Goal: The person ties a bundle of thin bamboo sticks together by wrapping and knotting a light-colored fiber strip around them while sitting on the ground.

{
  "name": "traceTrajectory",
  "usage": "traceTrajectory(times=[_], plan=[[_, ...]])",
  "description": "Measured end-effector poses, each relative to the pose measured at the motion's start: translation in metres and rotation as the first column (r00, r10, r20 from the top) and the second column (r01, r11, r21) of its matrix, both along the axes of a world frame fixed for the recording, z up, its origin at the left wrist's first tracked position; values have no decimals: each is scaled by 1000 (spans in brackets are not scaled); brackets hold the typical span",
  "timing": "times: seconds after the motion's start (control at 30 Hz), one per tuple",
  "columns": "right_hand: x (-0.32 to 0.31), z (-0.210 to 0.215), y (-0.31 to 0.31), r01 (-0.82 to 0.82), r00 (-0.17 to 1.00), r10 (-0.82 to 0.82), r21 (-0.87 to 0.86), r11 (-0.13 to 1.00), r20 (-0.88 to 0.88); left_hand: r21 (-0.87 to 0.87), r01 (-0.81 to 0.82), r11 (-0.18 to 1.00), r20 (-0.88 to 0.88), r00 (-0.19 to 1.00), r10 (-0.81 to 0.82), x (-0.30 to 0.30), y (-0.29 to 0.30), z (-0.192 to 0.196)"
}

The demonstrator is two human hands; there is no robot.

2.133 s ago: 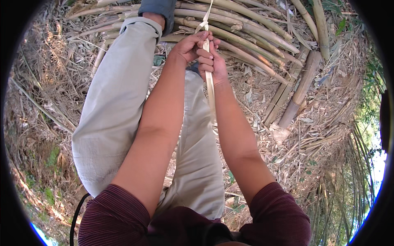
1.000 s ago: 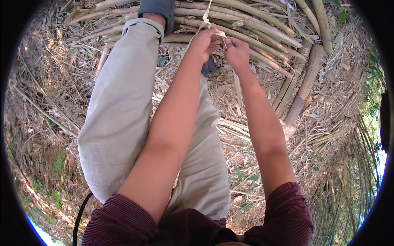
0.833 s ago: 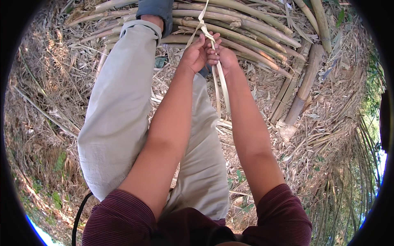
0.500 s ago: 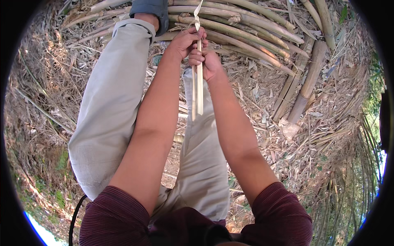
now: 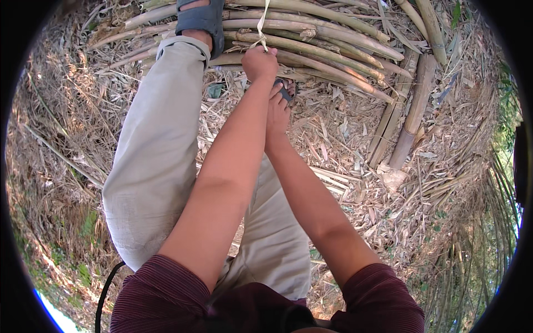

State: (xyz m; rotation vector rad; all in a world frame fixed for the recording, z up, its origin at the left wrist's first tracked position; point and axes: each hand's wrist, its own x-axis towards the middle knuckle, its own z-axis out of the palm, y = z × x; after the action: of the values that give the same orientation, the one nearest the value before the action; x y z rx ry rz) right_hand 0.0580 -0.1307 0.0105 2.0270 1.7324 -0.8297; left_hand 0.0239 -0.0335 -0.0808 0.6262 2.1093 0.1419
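A pale split-bamboo strip [image 5: 261,25] rises from my left hand [image 5: 260,64] toward the top edge, in front of a bundle of bamboo poles [image 5: 327,53]. My left hand is closed on the strip, with a small loop or twist just above the fingers. Close below, my right hand [image 5: 277,115] lies against the left wrist, its fingers bent. Whatever it holds is hidden behind my left forearm, and so is the strip's lower end.
My left foot in a dark sandal [image 5: 201,21] rests at the poles; the other sandal [image 5: 286,90] shows past my hands. Thick bamboo pieces [image 5: 413,114] lie at the right. Split pieces [image 5: 336,180] and dry leaves [image 5: 355,125] cover the ground.
My left hand has turned over and its forearm has swung right, across the right hand. The right hand has dropped slightly nearer me. The strip's hanging ends are out of sight.
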Motion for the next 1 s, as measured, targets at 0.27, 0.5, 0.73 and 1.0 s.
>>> traceTrajectory(times=[0.27, 0.5, 0.73, 1.0], plan=[[-20, -27, 6, 613, 611, -579, -141, 778, -541, -11, 398, 917, -306, 872, -382, -1, 10, 23], [68, -4, 41, 354, 786, -400, -187, 916, -471, -71, -168, 983, 460, 869, 182, -7, 11, 32], [90, -54, 36, 338, 527, -554, -439, 832, -645, -123, -331, 936, 515, 785, 345, -23, -23, 51], [63, -24, 5, -105, -626, -779, -994, 41, 34, -242, -336, 910, 819, 433, 377, -46, -39, 51]])
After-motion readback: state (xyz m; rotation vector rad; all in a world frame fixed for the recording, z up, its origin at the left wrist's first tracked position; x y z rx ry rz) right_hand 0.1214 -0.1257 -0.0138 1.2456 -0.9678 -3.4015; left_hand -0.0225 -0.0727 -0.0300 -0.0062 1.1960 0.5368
